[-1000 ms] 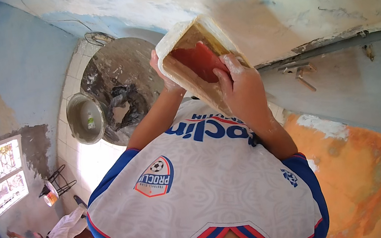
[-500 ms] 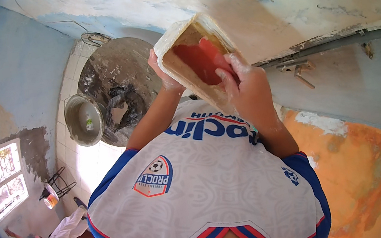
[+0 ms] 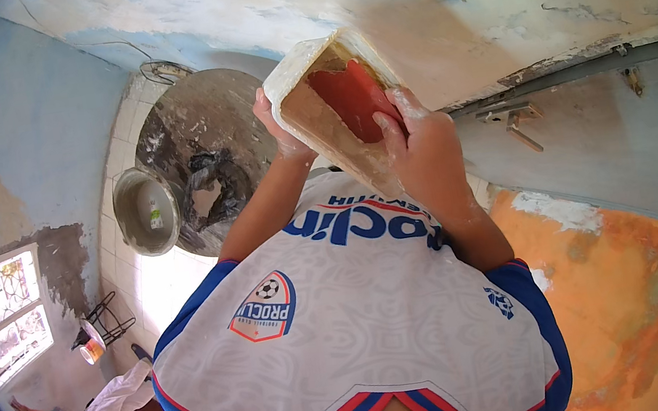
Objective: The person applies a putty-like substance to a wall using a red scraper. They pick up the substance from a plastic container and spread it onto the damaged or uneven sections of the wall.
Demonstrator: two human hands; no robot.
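My left hand (image 3: 281, 123) grips the outer side of a whitish, plaster-smeared rectangular container (image 3: 296, 129), held tilted with its opening facing me. Inside it is a flat red piece (image 3: 343, 101), possibly a scraper, held in my right hand (image 3: 417, 141) with thumb and fingers closed on it near the container's right side. The container's inner walls look tan and coated; whether it holds any material is unclear. White flecks cover my fingers.
Below are a stained round board (image 3: 225, 106) with crumpled black plastic (image 3: 219, 179), a grey bucket (image 3: 146, 207) and floor tiles (image 3: 119, 169). A patchy wall (image 3: 444, 9) and grey door (image 3: 593, 149) are close ahead and right. Another person (image 3: 112, 404) is at lower left, near a dark stand (image 3: 108, 319).
My right hand and the red piece have shifted slightly right and up inside the container. The container rose slightly, then dipped a little, staying in my left hand.
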